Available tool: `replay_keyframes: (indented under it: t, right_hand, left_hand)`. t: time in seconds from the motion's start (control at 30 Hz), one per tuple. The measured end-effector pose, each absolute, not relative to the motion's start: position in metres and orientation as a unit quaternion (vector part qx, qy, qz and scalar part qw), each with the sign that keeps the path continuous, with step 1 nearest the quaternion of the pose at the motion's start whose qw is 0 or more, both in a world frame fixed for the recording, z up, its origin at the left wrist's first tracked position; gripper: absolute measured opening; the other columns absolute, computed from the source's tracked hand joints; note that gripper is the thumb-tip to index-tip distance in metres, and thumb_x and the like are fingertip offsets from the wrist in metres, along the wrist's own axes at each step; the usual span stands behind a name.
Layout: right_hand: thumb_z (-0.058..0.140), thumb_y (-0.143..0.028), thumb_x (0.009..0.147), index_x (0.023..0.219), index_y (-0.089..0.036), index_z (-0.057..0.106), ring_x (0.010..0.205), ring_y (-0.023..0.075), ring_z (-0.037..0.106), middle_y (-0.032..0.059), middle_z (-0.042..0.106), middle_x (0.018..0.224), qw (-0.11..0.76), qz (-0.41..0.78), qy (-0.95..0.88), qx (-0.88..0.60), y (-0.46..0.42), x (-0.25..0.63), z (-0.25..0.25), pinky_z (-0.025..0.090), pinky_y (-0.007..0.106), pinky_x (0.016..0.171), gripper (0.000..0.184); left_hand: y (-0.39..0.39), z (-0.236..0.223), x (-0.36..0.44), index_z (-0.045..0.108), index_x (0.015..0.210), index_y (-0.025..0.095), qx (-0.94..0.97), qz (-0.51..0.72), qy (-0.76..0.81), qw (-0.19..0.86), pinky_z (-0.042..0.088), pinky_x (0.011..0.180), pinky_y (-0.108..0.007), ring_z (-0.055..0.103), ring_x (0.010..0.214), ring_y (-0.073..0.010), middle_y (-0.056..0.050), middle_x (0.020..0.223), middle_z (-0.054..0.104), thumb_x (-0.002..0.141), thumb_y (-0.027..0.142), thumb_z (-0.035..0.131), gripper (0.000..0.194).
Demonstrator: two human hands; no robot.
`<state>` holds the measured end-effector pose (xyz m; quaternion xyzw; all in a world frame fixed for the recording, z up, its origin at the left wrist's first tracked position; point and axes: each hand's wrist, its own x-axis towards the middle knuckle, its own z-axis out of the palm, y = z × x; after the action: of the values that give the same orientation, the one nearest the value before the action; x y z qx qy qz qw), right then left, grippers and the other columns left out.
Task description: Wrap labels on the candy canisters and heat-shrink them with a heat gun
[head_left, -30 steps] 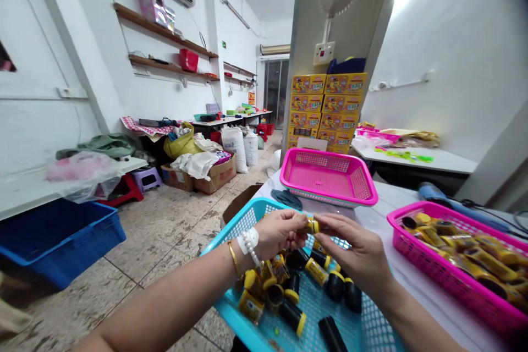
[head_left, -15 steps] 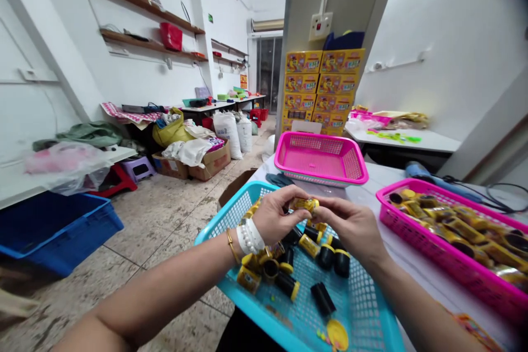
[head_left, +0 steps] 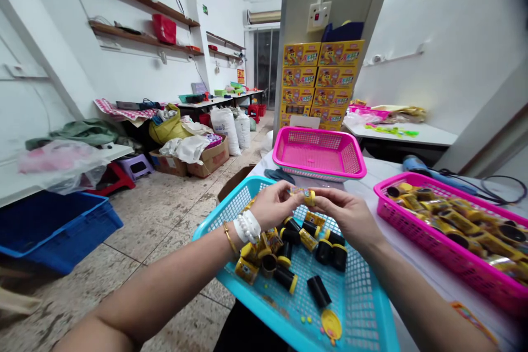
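Both hands meet above a blue mesh basket (head_left: 363, 308) and pinch one small yellow-wrapped tube (head_left: 302, 194) between them. My left hand (head_left: 273, 204), with a pearl bracelet and a gold bangle at the wrist, grips its left end. My right hand (head_left: 347, 215) grips the end with the yellow cap. Under the hands the basket holds several black tubes (head_left: 318, 291) with yellow caps, some wrapped in yellow labels, and a loose yellow cap (head_left: 331, 324).
An empty pink basket (head_left: 318, 154) stands behind the blue one. At the right a second pink basket (head_left: 437, 253) holds several wrapped tubes. Yellow cartons (head_left: 319, 82) are stacked at a pillar. A blue crate (head_left: 53, 228) sits on the floor at left, beside cardboard boxes and sacks.
The view has tilted down and the baskets sit lower and nearer. Both hands have kept hold of the tube and turned it slightly between the fingers.
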<state>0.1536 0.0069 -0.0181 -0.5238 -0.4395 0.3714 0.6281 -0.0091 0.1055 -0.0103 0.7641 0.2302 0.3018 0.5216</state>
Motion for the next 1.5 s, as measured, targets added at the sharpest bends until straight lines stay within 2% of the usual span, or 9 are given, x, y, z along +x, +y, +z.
replay_keyframes:
  t: [0.13, 0.3, 0.53, 0.77, 0.97, 1.13, 1.27, 1.4, 1.5]
  right_hand:
    - [0.087, -0.034, 0.066, 0.104, -0.019, 0.075, 0.086, 0.0190, 0.074, 0.0055, 0.078, 0.094, 0.623, 0.329, -0.478, -0.525, 0.005, 0.149, -0.020, 0.061, 0.029, 0.081, 0.043]
    - [0.086, -0.042, 0.066, 0.091, -0.017, 0.075, 0.065, 0.0179, 0.073, 0.0060, 0.077, 0.077, 0.620, 0.325, -0.462, -0.545, -0.001, 0.141, -0.015, 0.063, 0.029, 0.065, 0.037]
    - [0.075, -0.059, 0.074, 0.080, -0.012, 0.073, 0.052, 0.0175, 0.069, 0.0083, 0.073, 0.064, 0.580, 0.455, -0.416, -0.532, 0.003, 0.149, -0.015, 0.061, 0.027, 0.052, 0.047]
    - [0.080, -0.053, 0.071, 0.103, -0.014, 0.072, 0.058, 0.0163, 0.070, 0.0056, 0.075, 0.076, 0.616, 0.398, -0.407, -0.544, 0.008, 0.150, -0.015, 0.062, 0.029, 0.058, 0.051]
    - [0.076, -0.051, 0.076, 0.106, -0.016, 0.070, 0.054, 0.0146, 0.065, 0.0005, 0.069, 0.065, 0.592, 0.337, -0.488, -0.546, 0.005, 0.147, -0.014, 0.057, 0.027, 0.052, 0.046]
    - [0.066, -0.048, 0.086, 0.101, -0.018, 0.075, 0.047, 0.0125, 0.058, 0.0021, 0.071, 0.068, 0.572, 0.211, -0.514, -0.603, 0.000, 0.146, -0.020, 0.047, 0.024, 0.043, 0.035]
    - [0.059, -0.045, 0.091, 0.093, -0.021, 0.079, 0.047, 0.0136, 0.058, 0.0018, 0.069, 0.062, 0.539, 0.121, -0.544, -0.632, -0.003, 0.145, -0.021, 0.046, 0.025, 0.044, 0.031]
    - [0.056, -0.048, 0.092, 0.081, -0.021, 0.079, 0.047, 0.0154, 0.060, 0.0011, 0.064, 0.053, 0.565, 0.175, -0.511, -0.623, -0.002, 0.146, -0.020, 0.050, 0.026, 0.047, 0.037]
    - [0.060, -0.055, 0.088, 0.089, -0.019, 0.078, 0.052, 0.0172, 0.064, 0.0025, 0.068, 0.059, 0.564, 0.250, -0.505, -0.603, 0.001, 0.147, -0.019, 0.055, 0.028, 0.050, 0.041]
  left_hand:
    - [0.110, -0.010, -0.012, 0.060, 0.092, 0.015, 0.725, 0.260, 0.199, 0.606, 0.042, 0.059, -0.025, 0.054, 0.061, -0.0107, 0.001, 0.072, 0.057, 0.080, 0.056, 0.067, 0.043]
    - [0.109, -0.010, -0.014, 0.059, 0.094, 0.016, 0.730, 0.275, 0.142, 0.609, 0.040, 0.061, -0.024, 0.051, 0.065, -0.0095, 0.001, 0.078, 0.057, 0.081, 0.042, 0.069, 0.030]
    - [0.098, -0.017, -0.011, 0.064, 0.085, 0.017, 0.847, 0.290, 0.163, 0.415, 0.041, 0.065, -0.025, 0.053, 0.068, -0.0120, 0.002, 0.073, 0.061, 0.080, 0.024, 0.067, 0.009]
    - [0.100, -0.013, -0.017, 0.054, 0.119, 0.018, 0.820, 0.269, 0.208, 0.461, 0.045, 0.059, -0.025, 0.059, 0.065, -0.0135, 0.001, 0.077, 0.063, 0.066, 0.031, 0.081, 0.061]
    - [0.098, -0.014, -0.016, 0.066, 0.096, 0.016, 0.836, 0.287, 0.218, 0.413, 0.043, 0.057, -0.023, 0.055, 0.063, -0.0116, 0.001, 0.071, 0.062, 0.078, 0.026, 0.068, 0.020]
    - [0.087, -0.009, -0.016, 0.064, 0.108, 0.017, 0.832, 0.290, 0.212, 0.423, 0.048, 0.061, -0.025, 0.061, 0.066, -0.0129, -0.002, 0.083, 0.069, 0.077, 0.033, 0.071, 0.036]
    - [0.085, -0.006, -0.015, 0.064, 0.091, 0.017, 0.839, 0.288, 0.220, 0.406, 0.048, 0.063, -0.026, 0.060, 0.066, -0.0134, -0.001, 0.076, 0.067, 0.077, 0.027, 0.066, 0.018]
    - [0.087, -0.009, -0.013, 0.060, 0.087, 0.018, 0.836, 0.300, 0.258, 0.381, 0.042, 0.058, -0.025, 0.055, 0.062, -0.0117, 0.002, 0.071, 0.062, 0.069, 0.021, 0.067, 0.019]
    - [0.090, -0.010, -0.013, 0.059, 0.086, 0.018, 0.821, 0.305, 0.267, 0.403, 0.037, 0.054, -0.023, 0.051, 0.059, -0.0106, 0.004, 0.065, 0.056, 0.070, 0.023, 0.067, 0.019]
